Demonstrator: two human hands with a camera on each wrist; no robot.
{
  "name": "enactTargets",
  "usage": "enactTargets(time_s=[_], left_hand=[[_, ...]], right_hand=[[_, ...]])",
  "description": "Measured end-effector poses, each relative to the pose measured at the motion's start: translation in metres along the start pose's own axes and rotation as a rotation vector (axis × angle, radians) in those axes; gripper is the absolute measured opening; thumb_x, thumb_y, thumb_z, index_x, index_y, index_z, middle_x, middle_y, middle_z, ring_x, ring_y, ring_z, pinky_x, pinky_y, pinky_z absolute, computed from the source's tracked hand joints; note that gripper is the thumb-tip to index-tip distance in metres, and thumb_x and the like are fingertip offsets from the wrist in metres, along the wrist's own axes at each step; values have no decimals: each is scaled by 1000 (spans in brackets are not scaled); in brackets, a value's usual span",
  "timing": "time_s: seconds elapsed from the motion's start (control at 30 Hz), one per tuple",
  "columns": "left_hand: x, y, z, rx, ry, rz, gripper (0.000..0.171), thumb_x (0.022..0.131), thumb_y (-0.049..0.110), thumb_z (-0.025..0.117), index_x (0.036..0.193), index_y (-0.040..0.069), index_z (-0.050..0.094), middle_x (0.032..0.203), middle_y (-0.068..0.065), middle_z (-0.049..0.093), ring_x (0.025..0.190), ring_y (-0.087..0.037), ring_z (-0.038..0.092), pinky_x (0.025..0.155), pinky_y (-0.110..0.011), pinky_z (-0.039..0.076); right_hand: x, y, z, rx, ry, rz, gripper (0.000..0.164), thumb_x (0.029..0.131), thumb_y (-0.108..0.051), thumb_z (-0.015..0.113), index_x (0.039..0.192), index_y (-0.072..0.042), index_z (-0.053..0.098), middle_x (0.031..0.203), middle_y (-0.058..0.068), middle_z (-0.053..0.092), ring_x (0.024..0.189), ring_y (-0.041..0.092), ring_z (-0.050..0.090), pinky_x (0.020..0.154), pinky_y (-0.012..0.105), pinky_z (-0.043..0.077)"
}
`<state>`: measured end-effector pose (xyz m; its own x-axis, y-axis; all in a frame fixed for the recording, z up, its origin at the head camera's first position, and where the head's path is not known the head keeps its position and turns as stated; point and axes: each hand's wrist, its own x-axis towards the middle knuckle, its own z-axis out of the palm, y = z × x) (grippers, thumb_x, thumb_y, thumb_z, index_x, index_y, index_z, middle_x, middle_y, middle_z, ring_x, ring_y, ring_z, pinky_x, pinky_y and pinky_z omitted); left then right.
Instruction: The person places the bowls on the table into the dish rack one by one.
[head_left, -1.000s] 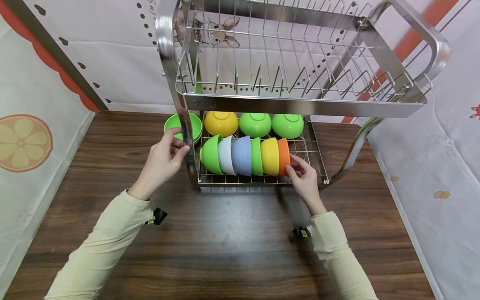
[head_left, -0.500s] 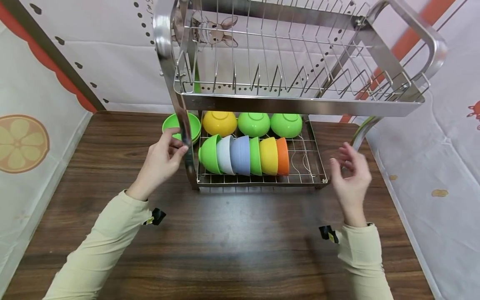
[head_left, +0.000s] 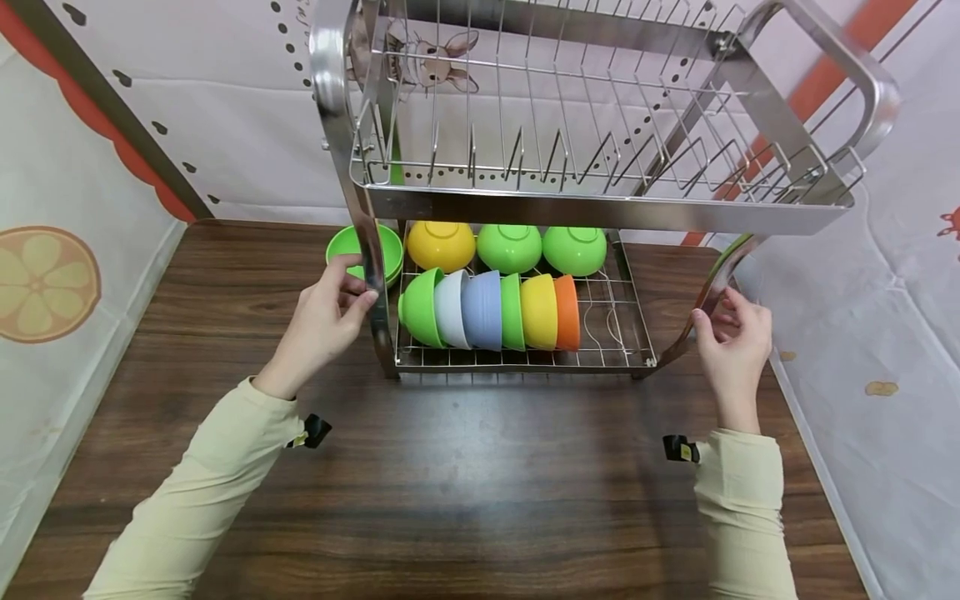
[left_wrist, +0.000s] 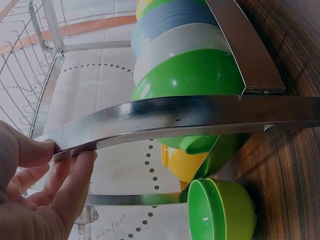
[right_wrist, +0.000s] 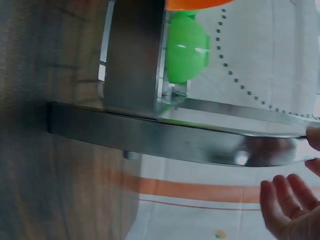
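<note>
A two-tier metal dish rack (head_left: pixel 611 214) stands on the table. My left hand (head_left: pixel 318 325) pinches its left upright (left_wrist: pixel 165 115) between thumb and fingertips. At the other side, my right hand (head_left: pixel 737 354) has thumb and a finger on the right upright (right_wrist: pixel 200 142), its other fingers loosely bent. On the lower tier a sideways row of nested bowls runs from a green bowl (head_left: pixel 422 308) through white, blue, green and yellow to an orange bowl (head_left: pixel 567 312). Behind them sit an upside-down yellow bowl (head_left: pixel 441 247) and two green bowls (head_left: pixel 510 250).
Stacked green bowls (head_left: pixel 390 250) stand on the table just left of the rack, partly behind the left upright. The brown wooden table (head_left: pixel 465 500) stretches in front. Printed white cloth (head_left: pixel 247 125) hangs behind and at both sides.
My right hand has let go of the orange bowl and moved right to the rack's right upright. The left hand has stayed on the left upright. The bowls keep their places.
</note>
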<state>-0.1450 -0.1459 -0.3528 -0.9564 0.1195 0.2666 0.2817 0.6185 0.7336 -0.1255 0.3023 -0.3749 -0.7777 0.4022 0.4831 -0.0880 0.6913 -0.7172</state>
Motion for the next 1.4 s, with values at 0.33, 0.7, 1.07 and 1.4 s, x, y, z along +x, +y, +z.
enactTargets(time_s=[0.33, 0.7, 1.07, 1.4], left_hand=[[1, 1, -2, 34, -12, 16, 34, 87, 6, 56, 119, 2, 44, 87, -14, 61, 73, -23, 59, 60, -25, 42], [4, -2, -6, 28, -68, 78, 35, 89, 5, 53, 122, 0, 43, 92, -17, 61, 78, -25, 62, 62, -23, 44], [38, -34, -28, 55, -15, -40, 39, 93, 17, 46, 127, -3, 45, 121, -23, 47, 104, -36, 50, 87, -47, 40], [76, -86, -15, 207, -98, -212, 51, 92, 19, 45, 134, -6, 33, 129, -31, 39, 119, -46, 34, 96, -54, 29]], right_hand=[[-1, 3, 7, -52, 79, -91, 33, 78, -1, 64, 110, 7, 61, 74, 5, 53, 66, -17, 41, 60, -1, 35], [0, 3, 5, -67, 86, -141, 29, 77, 0, 65, 104, 9, 62, 76, 24, 56, 65, -21, 39, 60, -2, 32], [0, 2, 6, -64, 82, -120, 28, 77, -1, 67, 102, 9, 63, 79, 25, 58, 64, -21, 41, 61, 0, 34], [1, 3, 5, -54, 64, -116, 28, 77, 0, 67, 103, 9, 62, 79, 25, 57, 63, -24, 41, 60, -2, 34]])
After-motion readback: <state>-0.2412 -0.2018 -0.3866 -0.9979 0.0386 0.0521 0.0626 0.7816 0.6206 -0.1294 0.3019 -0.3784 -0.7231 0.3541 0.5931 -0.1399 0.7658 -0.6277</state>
